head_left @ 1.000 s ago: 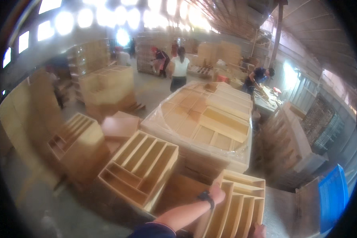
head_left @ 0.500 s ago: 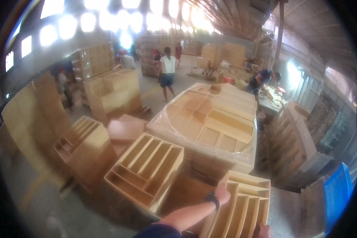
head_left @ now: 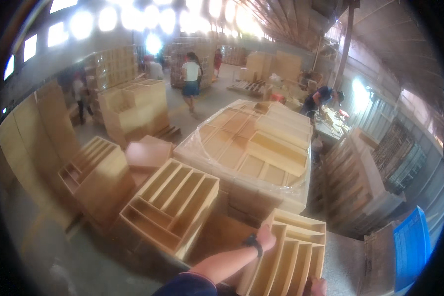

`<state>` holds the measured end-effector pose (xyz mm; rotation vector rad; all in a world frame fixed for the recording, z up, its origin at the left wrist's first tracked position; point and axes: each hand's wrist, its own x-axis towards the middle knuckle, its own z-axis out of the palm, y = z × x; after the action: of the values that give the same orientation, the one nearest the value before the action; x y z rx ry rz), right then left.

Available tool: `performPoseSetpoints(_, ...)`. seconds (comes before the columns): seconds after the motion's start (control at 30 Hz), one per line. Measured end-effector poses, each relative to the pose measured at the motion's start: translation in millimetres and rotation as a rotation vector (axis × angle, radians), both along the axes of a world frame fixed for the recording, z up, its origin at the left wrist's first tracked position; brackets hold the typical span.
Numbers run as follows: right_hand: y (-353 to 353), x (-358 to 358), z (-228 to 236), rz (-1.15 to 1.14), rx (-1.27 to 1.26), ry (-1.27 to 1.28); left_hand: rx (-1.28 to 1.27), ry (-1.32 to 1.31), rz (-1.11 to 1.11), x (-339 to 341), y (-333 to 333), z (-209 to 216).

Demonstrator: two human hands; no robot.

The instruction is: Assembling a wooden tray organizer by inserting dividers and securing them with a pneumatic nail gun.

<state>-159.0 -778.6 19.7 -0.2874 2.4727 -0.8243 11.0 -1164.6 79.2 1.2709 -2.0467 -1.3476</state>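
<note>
A pale divided wooden tray point(head_left: 292, 254), with long slots and cross slots at its far end, lies in front of me at the lower right. My left hand point(head_left: 266, 238), with a dark watch on its wrist, is closed over the tray's left rim near the far end. At the tray's lower right edge, my right hand point(head_left: 318, 286) grips the side; only part of it shows. To the left stands a stack of similar divided trays point(head_left: 172, 202), its top one showing several compartments.
A plastic-wrapped stack of wooden boxes point(head_left: 232, 143) stands ahead. Another tray stack point(head_left: 96, 167) is at left, beside tall panels point(head_left: 24, 143). A blue plastic piece point(head_left: 412, 246) and a leaning pallet point(head_left: 352, 187) are at right. Co-workers point(head_left: 191, 76) stand farther back.
The whole scene has shifted slightly left in view. The co-worker in the white top has turned and stepped to the left. Both my hands stay on the tray.
</note>
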Motion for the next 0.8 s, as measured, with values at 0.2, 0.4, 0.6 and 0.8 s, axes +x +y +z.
performPoseSetpoints(0.2,-11.6,11.7,70.1,-0.028,-0.017,0.090,0.018,0.036,-0.016,-18.7,6.0,4.2)
performPoseSetpoints(0.4,-9.2,12.5,71.8,-0.014,-0.075,0.175,-0.005,0.000,-0.032,-28.5,1.3,-12.7)
performPoseSetpoints(0.6,-25.9,15.2,117.5,-0.074,-0.025,0.184,-0.018,0.062,-0.040,-39.2,2.2,-7.5)
performPoseSetpoints(0.8,-27.2,22.8,125.7,-0.094,-0.024,0.011,-0.015,0.052,-0.051,-32.4,4.8,-5.8)
